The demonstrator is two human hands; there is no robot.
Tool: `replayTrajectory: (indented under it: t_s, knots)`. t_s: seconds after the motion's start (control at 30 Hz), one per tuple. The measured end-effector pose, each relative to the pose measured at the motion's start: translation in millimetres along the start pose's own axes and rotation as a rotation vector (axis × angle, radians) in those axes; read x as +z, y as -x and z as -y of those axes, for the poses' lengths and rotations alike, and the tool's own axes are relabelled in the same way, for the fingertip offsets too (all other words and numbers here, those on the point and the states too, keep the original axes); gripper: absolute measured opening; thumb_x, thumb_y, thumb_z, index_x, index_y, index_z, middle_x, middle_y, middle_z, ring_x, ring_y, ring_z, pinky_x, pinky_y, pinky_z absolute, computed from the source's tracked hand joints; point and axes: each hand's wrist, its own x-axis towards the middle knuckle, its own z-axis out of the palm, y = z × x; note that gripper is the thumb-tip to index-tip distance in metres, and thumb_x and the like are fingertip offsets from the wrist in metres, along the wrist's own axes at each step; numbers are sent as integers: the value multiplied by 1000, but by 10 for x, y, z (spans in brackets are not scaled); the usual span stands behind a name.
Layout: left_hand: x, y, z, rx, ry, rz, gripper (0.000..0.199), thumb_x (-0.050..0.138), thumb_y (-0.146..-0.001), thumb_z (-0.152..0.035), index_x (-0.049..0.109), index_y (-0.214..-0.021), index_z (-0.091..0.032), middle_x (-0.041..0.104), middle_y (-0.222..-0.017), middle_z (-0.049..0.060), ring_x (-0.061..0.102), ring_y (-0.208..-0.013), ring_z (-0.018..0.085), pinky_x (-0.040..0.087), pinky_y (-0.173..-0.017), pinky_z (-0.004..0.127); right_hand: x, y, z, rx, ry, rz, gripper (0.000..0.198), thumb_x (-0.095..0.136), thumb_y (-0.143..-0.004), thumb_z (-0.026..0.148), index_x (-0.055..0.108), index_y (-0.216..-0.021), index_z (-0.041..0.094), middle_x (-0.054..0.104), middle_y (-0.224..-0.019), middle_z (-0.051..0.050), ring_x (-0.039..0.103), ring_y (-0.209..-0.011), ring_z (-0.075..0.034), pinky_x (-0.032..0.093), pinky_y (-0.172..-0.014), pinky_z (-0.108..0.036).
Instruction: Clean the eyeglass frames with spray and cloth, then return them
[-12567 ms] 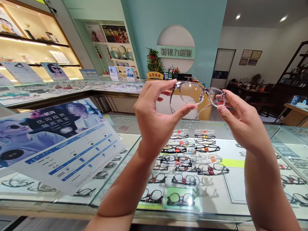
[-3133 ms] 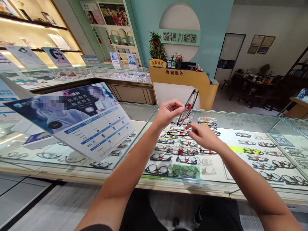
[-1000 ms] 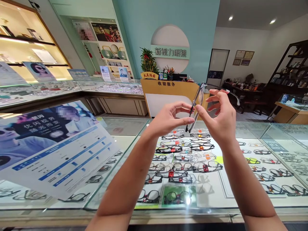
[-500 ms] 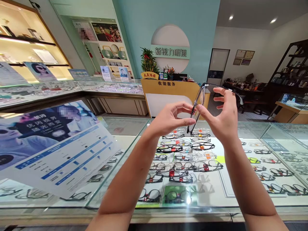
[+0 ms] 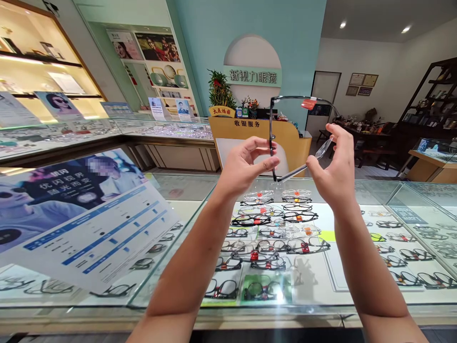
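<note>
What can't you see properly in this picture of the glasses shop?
- Glasses, head view: seen edge-on, so the lens shape is hidden; the left hand covers part of the front.
- Red tag on the upper arm: print too small.
- Right hand: palm hides its grip on the lower arm.
- Poster: cut off at the left edge.

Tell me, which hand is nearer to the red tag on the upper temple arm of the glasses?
Right. The right hand is just below the red tag, holding the lower temple arm. The left hand pinches the glasses at the front, further left of the tag.
</note>
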Motion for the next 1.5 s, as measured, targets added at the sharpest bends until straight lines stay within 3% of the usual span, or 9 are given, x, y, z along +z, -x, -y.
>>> replayTrajectory:
  t_s: [0.4, 0.5, 0.7, 0.9, 1.13, 1.23, 1.33, 1.43, 1.5]
  knots:
    - [-103, -28, -12, 11, -86, -81, 56, 100, -66, -56, 71, -100, -22, 74, -110, 7, 72, -106, 22, 68, -78, 33, 7, 33, 137, 88, 36, 179, 52, 58, -86, 22, 59, -138, 25, 64, -146, -16, 55, -140, -40, 42, -119, -68]
    - [-106, -31, 19, 44, -134, -57, 53, 102, -66, -48, 71, -100, -21, 75, -115, 8, 71, -113, 23, 65, -93, 37, -28, 23, 215, 42, -60, 264, 42, 62, -91, 33, 64, -132, 26, 69, -140, -14, 57, -136, -39, 44, -119, -66]
    - [-44, -11, 82, 77, -179, 94, 49, 100, -71, -43, 75, -106, -20, 71, -128, 10, 67, -129, 26, 52, -118, 45, 42, 62, 356, 29, -222, 506, 58, 71, -94, 40, 60, -148, 24, 67, -150, -15, 57, -145, -36, 47, -121, -60]
    - [-48, 19, 65, 9, -149, 162, 52, 97, -76, -46, 66, -111, -22, 68, -134, 11, 67, -129, 27, 53, -115, 46, 117, 85, 336, 74, -341, 558, 62, 69, -97, 37, 56, -155, 19, 67, -154, -18, 62, -143, -34, 53, -116, -56]
    - [-56, 39, 61, -1, -118, 156, 61, 98, -71, -53, 57, -107, -25, 68, -133, 10, 68, -128, 26, 58, -104, 39, 94, 81, 344, -28, -391, 553, 52, 66, -101, 38, 59, -151, 23, 70, -149, -16, 68, -135, -32, 55, -114, -55]
    - [-181, 13, 2, -8, -171, 44, 54, 94, -74, -50, 57, -103, -24, 70, -132, 9, 68, -125, 24, 58, -99, 36, 65, 73, 320, -22, -357, 538, 56, 67, -101, 40, 57, -154, 27, 68, -153, -15, 69, -132, -33, 54, -115, -59]
    - [-431, -52, 30, 45, -251, -231, 34, 84, -81, -38, 56, -92, -23, 73, -118, 4, 67, -108, 16, 55, -92, 31, 15, 56, 303, 11, -315, 513, 53, 65, -102, 40, 58, -153, 26, 68, -153, -15, 69, -131, -33, 54, -116, -59]
    - [-708, -50, 234, -19, -413, -550, 16, 66, -89, -29, 52, -84, -22, 65, -88, -2, 59, -85, 11, 51, -85, 29, -28, 33, 302, 22, -313, 500, 46, 61, -104, 43, 62, -146, 24, 70, -150, -15, 69, -131, -32, 54, -115, -58]
    - [-859, 43, 439, -80, -501, -630, 16, 64, -87, -23, 50, -80, -22, 55, -77, -4, 50, -76, 10, 47, -79, 28, -41, 21, 302, 9, -318, 481, 42, 59, -105, 44, 64, -142, 25, 70, -148, -14, 70, -130, -32, 55, -115, -57]
